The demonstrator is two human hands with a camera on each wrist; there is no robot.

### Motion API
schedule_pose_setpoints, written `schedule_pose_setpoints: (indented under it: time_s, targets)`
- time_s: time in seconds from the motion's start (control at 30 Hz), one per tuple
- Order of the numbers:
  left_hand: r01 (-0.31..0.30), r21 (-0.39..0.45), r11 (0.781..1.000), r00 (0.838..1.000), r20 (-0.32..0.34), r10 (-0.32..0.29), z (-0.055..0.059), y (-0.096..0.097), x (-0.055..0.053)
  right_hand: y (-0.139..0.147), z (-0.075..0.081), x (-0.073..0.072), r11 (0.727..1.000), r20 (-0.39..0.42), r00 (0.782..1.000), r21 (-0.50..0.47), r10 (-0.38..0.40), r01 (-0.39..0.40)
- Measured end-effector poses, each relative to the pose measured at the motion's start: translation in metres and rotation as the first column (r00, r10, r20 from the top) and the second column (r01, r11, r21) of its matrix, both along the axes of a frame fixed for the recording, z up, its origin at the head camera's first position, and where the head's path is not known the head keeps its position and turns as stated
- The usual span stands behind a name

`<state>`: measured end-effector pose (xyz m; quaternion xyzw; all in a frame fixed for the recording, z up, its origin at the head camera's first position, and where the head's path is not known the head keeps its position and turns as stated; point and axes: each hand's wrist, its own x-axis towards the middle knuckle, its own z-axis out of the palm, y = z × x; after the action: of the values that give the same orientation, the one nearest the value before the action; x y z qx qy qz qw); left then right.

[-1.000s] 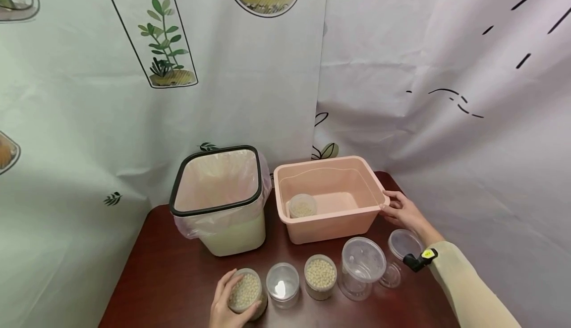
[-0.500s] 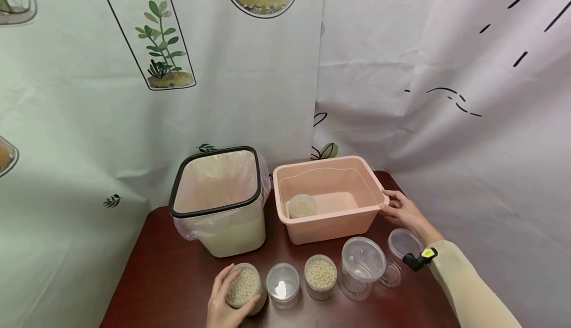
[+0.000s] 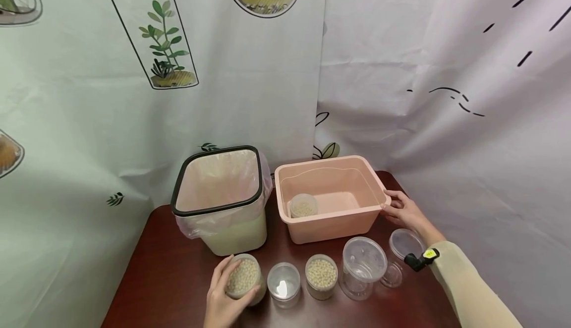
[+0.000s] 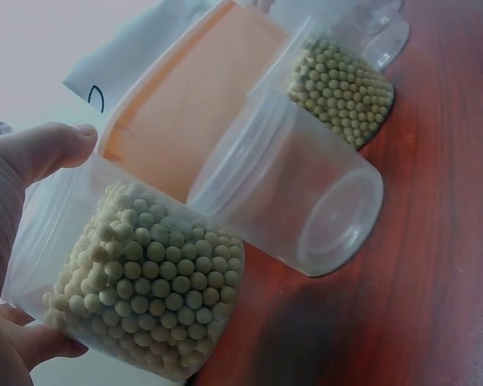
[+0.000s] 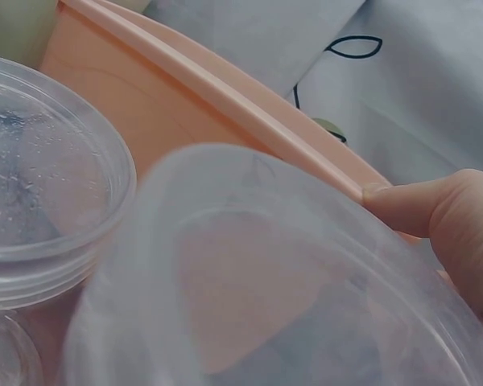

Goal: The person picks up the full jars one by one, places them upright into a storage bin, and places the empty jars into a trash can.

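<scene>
My left hand (image 3: 225, 288) grips a clear plastic jar (image 4: 161, 281) filled with pale round beads, thumb on one side and fingers on the other. A dark shadow (image 4: 298, 338) shows on the table near this jar in the left wrist view. Right beside it stands an empty clear jar (image 3: 284, 283). My right hand (image 3: 403, 214) holds the right-hand rim of a pink basin (image 3: 330, 226), thumb at the edge in the right wrist view. Inside the basin, at its left end, sits another bead-filled jar (image 3: 304, 206).
A bin (image 3: 236, 234) with a black rim and plastic liner stands left of the basin. Along the front are a second jar of beads (image 3: 321, 274) and a taller clear container (image 3: 363, 263). Clear round lids (image 3: 406, 243) lie near my right wrist. A patterned cloth (image 3: 250, 80) hangs behind.
My left hand has moved the bead-filled jar slightly away from me, toward the bin. The right hand keeps its place on the basin's rim.
</scene>
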<state>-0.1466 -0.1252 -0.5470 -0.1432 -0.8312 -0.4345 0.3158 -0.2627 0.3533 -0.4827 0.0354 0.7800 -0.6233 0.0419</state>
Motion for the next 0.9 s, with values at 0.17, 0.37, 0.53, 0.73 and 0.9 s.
schedule_pose_setpoints:
  time_s: [0.17, 0.37, 0.53, 0.73, 0.9]
  targets:
    - [0.014, -0.004, 1.000, 1.000, -0.002, -0.014, 0.006, 0.003, -0.003, 0.002, -0.001, 0.001, 1.000, -0.003, 1.000, -0.009, 0.012, -0.012]
    - [0.015, -0.003, 1.000, 1.000, 0.013, -0.015, 0.012, 0.004, -0.005, 0.003, -0.001, 0.002, 1.000, -0.002, 1.000, -0.015, 0.020, -0.020]
    - [0.016, -0.001, 1.000, 1.000, -0.026, -0.016, 0.019, 0.005, -0.009, 0.003, 0.000, 0.002, 1.000, -0.003, 1.000, 0.002, 0.016, -0.016]
    - [0.034, 0.002, 0.999, 0.996, -0.087, -0.034, 0.025, 0.006, -0.013, 0.004, 0.001, 0.002, 1.000, -0.004, 1.000, 0.004, 0.011, -0.011]
    - [0.042, 0.013, 0.999, 0.989, -0.139, -0.040, 0.030, 0.008, -0.014, 0.003, -0.001, 0.001, 0.999, -0.001, 1.000, -0.027, 0.020, -0.020]
